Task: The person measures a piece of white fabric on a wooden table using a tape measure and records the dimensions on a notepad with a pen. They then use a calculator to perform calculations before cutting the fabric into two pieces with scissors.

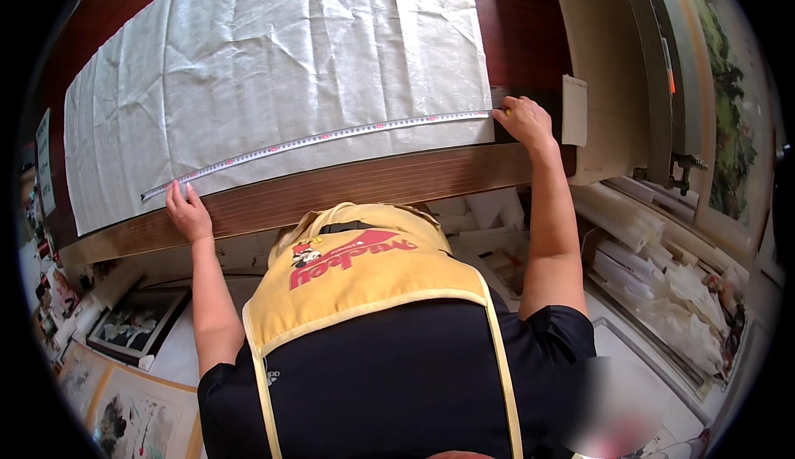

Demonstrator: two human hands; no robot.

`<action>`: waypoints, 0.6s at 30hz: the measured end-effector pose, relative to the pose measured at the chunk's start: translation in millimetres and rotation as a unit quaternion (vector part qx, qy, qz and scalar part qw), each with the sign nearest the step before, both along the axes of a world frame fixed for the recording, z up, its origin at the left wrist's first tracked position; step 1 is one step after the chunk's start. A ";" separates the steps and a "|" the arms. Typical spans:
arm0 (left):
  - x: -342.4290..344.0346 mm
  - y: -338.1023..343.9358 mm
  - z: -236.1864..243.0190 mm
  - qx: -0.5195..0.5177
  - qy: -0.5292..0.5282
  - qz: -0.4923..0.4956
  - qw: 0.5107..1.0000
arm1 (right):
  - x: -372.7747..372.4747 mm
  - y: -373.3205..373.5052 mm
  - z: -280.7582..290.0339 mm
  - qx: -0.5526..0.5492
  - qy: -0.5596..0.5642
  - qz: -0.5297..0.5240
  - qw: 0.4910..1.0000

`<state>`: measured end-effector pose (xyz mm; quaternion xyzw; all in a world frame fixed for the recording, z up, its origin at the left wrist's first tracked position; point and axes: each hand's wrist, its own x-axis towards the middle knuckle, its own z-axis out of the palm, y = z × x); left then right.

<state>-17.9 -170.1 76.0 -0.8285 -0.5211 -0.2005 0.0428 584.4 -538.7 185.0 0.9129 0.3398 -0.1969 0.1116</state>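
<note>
A wrinkled, silvery-white sheet of cloth or paper [248,70] lies spread on the dark red table. Across its near part runs the pale blade of a tape measure [323,137], pulled out and slanting up to the right. My left hand [190,212] grips the blade's near edge close to its left end, thumb and fingertips on it. At the sheet's right edge my right hand [527,121] is closed around the tape's other end. A bit of yellow shows between those fingers; the rest of the case is hidden.
The wooden table's front edge [356,184] runs just before my yellow apron [373,260]. A pale card [574,111] sits beyond my right hand. Rolls and folded papers [654,269] fill the lower right. Framed pictures [137,322] lie at the lower left.
</note>
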 end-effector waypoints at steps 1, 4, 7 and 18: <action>0.0 0.0 -1.4 0.001 -0.002 0.001 1.000 | 0.3 -0.1 -2.7 0.001 0.001 -0.004 1.000; 1.4 -1.2 -2.4 0.008 -0.005 0.006 1.000 | -1.6 2.7 -1.5 -0.003 0.008 -0.014 1.000; 1.1 -1.8 -1.6 0.011 -0.003 0.003 1.000 | -2.5 5.6 0.6 -0.015 0.013 -0.017 1.000; 0.3 1.0 -3.2 0.010 -0.002 0.003 1.000 | -1.5 4.9 3.7 -0.021 0.017 -0.041 0.999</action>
